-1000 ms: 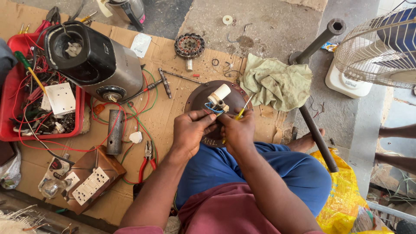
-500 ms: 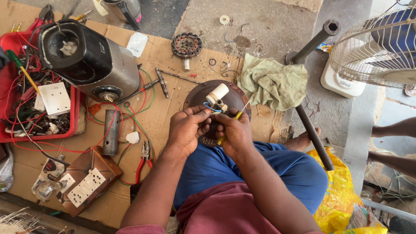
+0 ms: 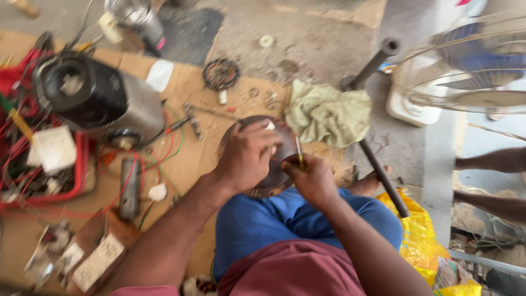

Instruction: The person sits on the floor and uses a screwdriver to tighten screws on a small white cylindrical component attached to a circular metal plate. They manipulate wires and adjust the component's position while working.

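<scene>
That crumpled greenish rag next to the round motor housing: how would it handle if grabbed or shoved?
The rag lies in soft folds, so it is probably floppy and would sag from any pinch point. It looks thin, so likely light. Pushed, it would probably bunch rather than slide whole, and might catch on the dark pipe at its edge.

The round motor housing (image 3: 262,181) is dark brown, and the rag (image 3: 327,112) beside it is pale green. The tray (image 3: 82,164) is red, the trousers (image 3: 274,219) blue, the bag (image 3: 422,230) yellow, and the cardboard (image 3: 192,159) tan.
</scene>
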